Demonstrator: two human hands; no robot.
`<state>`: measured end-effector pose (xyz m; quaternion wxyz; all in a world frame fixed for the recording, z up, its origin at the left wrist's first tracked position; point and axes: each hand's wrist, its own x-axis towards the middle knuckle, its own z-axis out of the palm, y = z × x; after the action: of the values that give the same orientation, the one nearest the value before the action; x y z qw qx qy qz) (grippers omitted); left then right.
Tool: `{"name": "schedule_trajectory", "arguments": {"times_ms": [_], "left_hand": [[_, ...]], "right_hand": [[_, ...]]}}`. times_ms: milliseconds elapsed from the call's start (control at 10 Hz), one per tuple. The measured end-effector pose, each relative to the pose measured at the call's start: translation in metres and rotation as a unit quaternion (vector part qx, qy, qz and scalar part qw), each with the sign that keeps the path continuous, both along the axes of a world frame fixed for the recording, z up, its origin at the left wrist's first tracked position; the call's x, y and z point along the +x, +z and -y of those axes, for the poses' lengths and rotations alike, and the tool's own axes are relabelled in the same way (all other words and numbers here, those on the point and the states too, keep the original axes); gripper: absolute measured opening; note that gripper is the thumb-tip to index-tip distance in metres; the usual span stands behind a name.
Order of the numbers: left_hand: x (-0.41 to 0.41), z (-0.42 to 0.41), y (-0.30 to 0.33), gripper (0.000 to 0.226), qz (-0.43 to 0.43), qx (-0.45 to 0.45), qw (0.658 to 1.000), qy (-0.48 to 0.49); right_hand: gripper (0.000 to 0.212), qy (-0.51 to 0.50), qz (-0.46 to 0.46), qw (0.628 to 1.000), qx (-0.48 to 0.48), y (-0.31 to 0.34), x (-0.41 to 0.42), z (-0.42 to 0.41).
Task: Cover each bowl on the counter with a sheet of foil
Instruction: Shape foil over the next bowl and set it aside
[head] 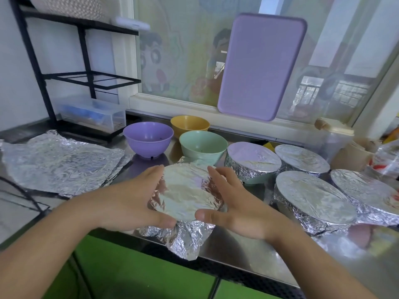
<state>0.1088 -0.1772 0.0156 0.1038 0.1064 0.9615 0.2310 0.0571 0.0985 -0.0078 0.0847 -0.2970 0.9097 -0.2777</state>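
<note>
— Right, starting with the biggest: stack of spare foil sheets (58, 162) lying flat at the left of the table (233, 244), edges crumpled. Could stick together; lifting one carelessly might drag two, or tear.

— Noted. And the four covered bowls (313, 203) at the right?

— Wrapped tight, packed close together. Could get knocked if an elbow swings that way. No sign of loose skirts there, though.

— Then the bowl in hand?

— Foil-capped bowl (185, 195) near the front edge of the table, between both palms. Left hand (129, 201) spread wide, fingers curved along the left side, thumb at the front rim. Right hand (233, 203) likewise open and cupped round the right side, thumb on the foil top. Pressing, not pinching.

— Risk?

— Loose foil flap (185, 240) bunched below the thumbs, hanging over the table's front edge. Left unfolded, probably springs open and lifts the cover. Pressing too hard on the taut top could puncture or crease it. Also sits close to the edge; a firm downward squeeze might slide it off.

— And the rest?

— Purple bowl (148, 139), green bowl (203, 146), yellow bowl (189, 125) behind, uncovered. Green one just beyond the fingertips; could tip on the next reach.
</note>
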Motion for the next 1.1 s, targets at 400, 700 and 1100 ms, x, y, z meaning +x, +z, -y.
{"name": "schedule_trajectory", "arguments": {"times_ms": [400,700,1100], "left_hand": [[0.010,-0.039,-0.030,0.146,-0.099,0.026,0.990,0.093],[0.008,-0.035,-0.035,0.132,-0.147,0.012,0.985,0.085],[0.015,-0.003,-0.012,0.117,-0.052,0.046,0.994,0.081]], "right_hand": [[0.131,0.040,0.043,0.998,-0.009,-0.007,-0.005,-0.001],[0.133,0.016,0.012,0.999,-0.043,-0.018,0.004,0.005],[0.040,-0.024,-0.038,0.993,-0.110,-0.011,0.018,0.000]]}}
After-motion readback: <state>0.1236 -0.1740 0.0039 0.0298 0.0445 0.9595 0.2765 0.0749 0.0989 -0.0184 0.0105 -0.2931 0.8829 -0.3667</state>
